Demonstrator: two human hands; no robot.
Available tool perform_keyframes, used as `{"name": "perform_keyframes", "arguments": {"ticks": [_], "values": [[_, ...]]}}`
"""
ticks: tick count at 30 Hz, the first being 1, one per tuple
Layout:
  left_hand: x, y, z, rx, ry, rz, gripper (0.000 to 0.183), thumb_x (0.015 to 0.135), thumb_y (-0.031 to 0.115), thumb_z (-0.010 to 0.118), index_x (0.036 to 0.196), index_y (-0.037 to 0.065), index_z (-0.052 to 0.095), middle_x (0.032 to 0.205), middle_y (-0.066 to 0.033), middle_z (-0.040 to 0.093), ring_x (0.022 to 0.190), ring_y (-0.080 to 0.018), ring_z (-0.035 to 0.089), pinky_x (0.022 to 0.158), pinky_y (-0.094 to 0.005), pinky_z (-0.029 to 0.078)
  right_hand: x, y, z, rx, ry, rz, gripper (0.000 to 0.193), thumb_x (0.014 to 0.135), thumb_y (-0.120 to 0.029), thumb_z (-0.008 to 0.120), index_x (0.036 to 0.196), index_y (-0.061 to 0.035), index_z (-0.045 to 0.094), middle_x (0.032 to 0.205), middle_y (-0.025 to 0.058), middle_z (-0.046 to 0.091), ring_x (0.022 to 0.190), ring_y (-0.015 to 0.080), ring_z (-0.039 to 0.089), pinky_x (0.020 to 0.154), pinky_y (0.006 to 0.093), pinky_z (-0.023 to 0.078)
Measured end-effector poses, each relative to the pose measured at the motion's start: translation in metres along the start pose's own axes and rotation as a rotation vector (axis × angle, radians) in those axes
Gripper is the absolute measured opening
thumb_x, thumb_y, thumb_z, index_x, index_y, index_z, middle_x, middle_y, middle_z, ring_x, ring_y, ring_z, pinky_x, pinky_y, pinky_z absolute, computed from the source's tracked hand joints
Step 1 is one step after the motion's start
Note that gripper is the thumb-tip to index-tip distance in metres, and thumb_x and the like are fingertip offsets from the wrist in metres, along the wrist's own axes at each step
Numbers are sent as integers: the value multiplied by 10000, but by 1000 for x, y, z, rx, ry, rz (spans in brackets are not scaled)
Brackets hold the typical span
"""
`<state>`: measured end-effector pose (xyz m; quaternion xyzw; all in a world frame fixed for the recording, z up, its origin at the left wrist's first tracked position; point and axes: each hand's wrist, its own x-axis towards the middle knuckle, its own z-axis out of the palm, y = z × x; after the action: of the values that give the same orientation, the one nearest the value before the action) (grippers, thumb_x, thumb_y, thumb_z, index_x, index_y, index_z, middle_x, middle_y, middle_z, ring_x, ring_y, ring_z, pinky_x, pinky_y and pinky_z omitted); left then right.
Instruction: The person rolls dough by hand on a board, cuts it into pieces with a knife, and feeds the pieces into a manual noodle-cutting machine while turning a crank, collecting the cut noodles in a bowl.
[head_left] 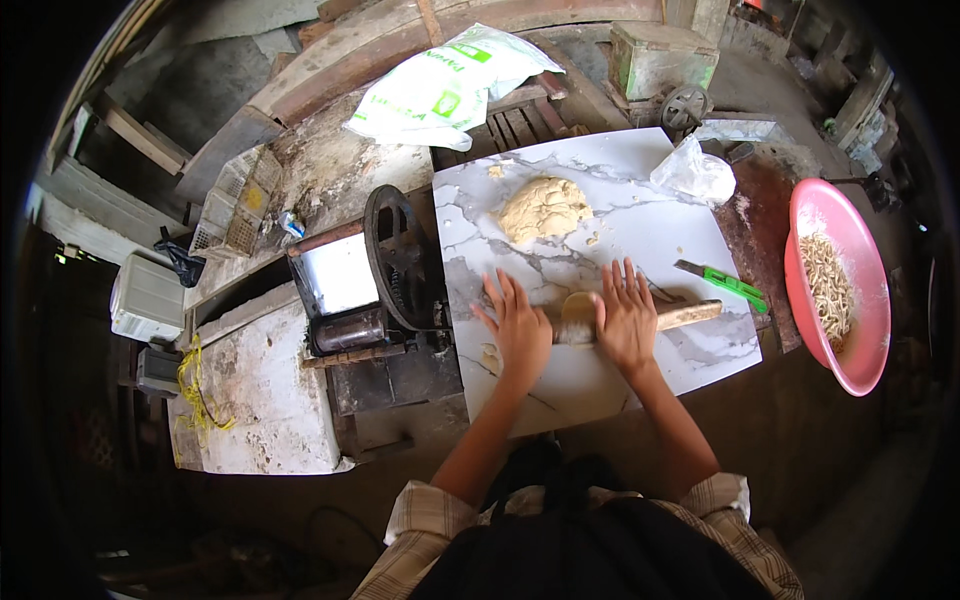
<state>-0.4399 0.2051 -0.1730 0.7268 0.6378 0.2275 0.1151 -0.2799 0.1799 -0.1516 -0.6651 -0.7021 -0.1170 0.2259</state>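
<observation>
Pressing down with flat, open palms, the left hand [520, 330] and right hand [627, 318] are laid on a rolling pin [690, 315] lying left-right across a small, apparently flattened dough piece [578, 308] between them on the marble slab [640, 225].

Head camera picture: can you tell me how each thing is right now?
left hand: flat, fingers spread, pressing on the rolling pin
right hand: flat, pressing on the rolling pin
rolling pin: lying across the small dough piece
small dough piece: partly flattened
big dough lump: unrolled, rough
pink bowl: holds cut noodles
green knife: lying flat, untouched
plastic bag: crumpled
</observation>
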Motion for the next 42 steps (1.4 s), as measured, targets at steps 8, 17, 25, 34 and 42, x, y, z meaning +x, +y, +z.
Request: {"name": "perform_keyframes", "arguments": {"ticks": [8, 17, 25, 34, 42], "values": [[-5, -8, 6, 34, 112, 34, 598, 771, 119, 467, 1297, -136, 337, 1464, -191, 217, 1392, -340, 64, 1055, -612, 2, -16, -11, -2, 14, -13, 49, 503, 909, -336, 455, 1231, 50, 480, 1267, 211, 496, 1258, 325, 396, 1032, 423, 308], [-22, 8, -16, 56, 195, 148, 637, 750, 104, 467, 1327, -115, 309, 1451, -206, 246, 1383, -344, 130, 1063, -599, 11, -33, -10, -14, 32, -30, 195, 257, 848, -259, 527, 975, -35, 529, 920, 126, 510, 920, 271, 484, 813, 385, 374], [11, 32, -15, 74, 149, 122, 662, 798, 126, 437, 1361, -130, 199, 1456, -230, 207, 1386, -351, 94, 1063, -598, 19, -2, -11, -5, -36, 41, 161, 204, 834, -247, 528, 903, -55, 514, 877, 112, 490, 905, 272, 465, 838, 425, 336], [46, 29, 3, 88, 188, 86, 671, 815, 179, 432, 1349, -153, 197, 1443, -248, 220, 1387, -345, 82, 1071, -589, 23, 25, -4, 9, 13, -10, 236, 420, 891, -317, 460, 1208, -41, 469, 1158, 145, 510, 1210, 287, 389, 1038, 497, 216], [65, 28, 9, 94, 189, 90, 639, 834, 188, 419, 1336, -159, 230, 1420, -258, 264, 1387, -348, 70, 1073, -585, 17, 42, 5, 25, -32, -61, 234, 541, 929, -422, 375, 1308, -37, 399, 1335, 177, 404, 1350, 335, 210, 1057, 564, 145]]}}
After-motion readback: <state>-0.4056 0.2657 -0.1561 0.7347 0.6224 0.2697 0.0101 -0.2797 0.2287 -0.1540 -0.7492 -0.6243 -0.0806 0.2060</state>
